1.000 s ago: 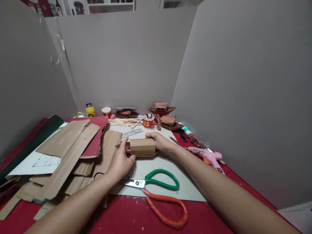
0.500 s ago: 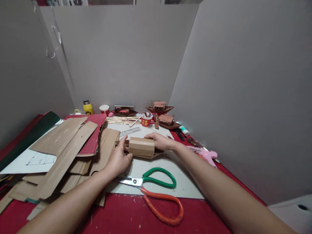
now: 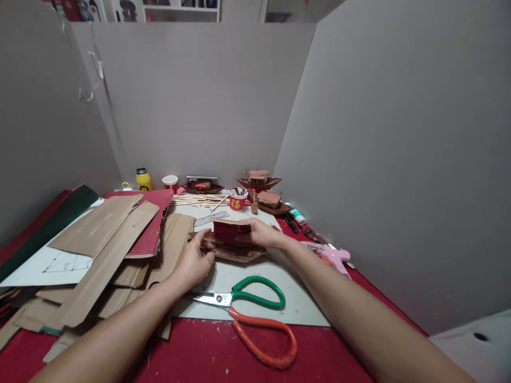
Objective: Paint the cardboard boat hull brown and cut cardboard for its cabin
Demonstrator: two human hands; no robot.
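Observation:
A small cardboard boat hull [image 3: 238, 256], brown inside, lies on a white sheet [image 3: 307, 311]. My left hand [image 3: 195, 263] grips its left end, with thumb and fingers around the near and far sides. Above the hull, my right hand [image 3: 263, 234] pinches a folded cardboard cover [image 3: 228, 233] by its right end. The cover is tilted up, so its dark red underside faces me. Some right fingertips are hidden behind or under the cover. Nearer to me lie large scissors [image 3: 219, 299] with one green and one orange handle.
Cardboard pieces [image 3: 96, 223] are heaped at the left over a drawing. Behind the hull are a ruler [image 3: 211, 218], thin wooden sticks [image 3: 191, 199], a red paper cup [image 3: 238, 201] and finished model boats [image 3: 259, 181]. A pink glue gun [image 3: 335, 255] rests at the right. Grey partitions stand around.
My right hand has lifted the cardboard cover off the hull and tipped it, turning its red underside toward me. My left hand stays on the hull. The view has tilted slightly up.

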